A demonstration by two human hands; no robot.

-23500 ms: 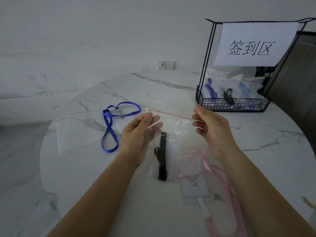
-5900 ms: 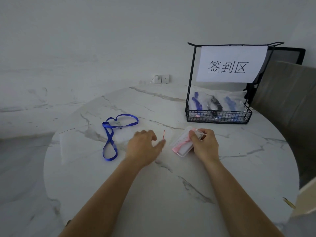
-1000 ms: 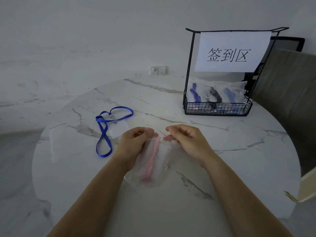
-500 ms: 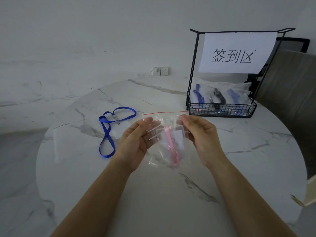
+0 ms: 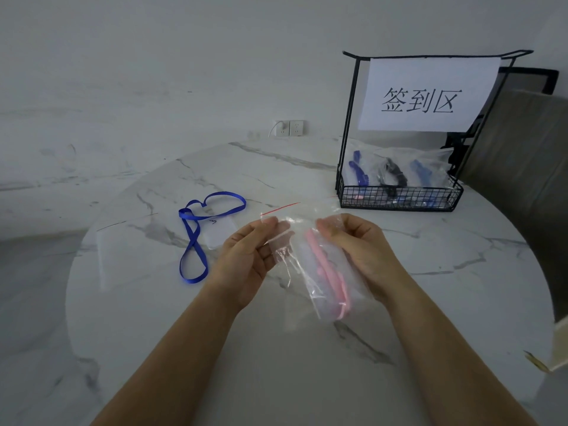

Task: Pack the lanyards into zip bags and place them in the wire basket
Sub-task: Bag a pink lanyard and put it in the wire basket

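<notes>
Holding a clear zip bag in the air over the middle of the desk, with a pink lanyard inside. Pinching the top near the red-lined mouth from both sides: left hand with fingers curled onto the plastic, right hand gripping the other corner the same way. Impossible to tell whether sealed along the whole mouth.

Probably finishing the seal before carrying the bag to the wire basket near the far right edge, already stocked with filled bags.

Possible trouble:
- Leaving a gap in the zip by pressing only at the corners, letting the lanyard slide out on tilting.
- Losing the slick plastic from so light a pinch and dropping it onto the desk.
- Snagging on the basket's tall frame or brushing the paper sign hung across it; better to go in low, over the front mesh wall.
- Crumpling against the bags already inside.

Only bare marble in sight between hands and basket. Toward the left edge, well off that route, a blue lanyard and a flat empty zip bag. Little slack past the basket: desk edge close behind, chair back just beyond.
</notes>
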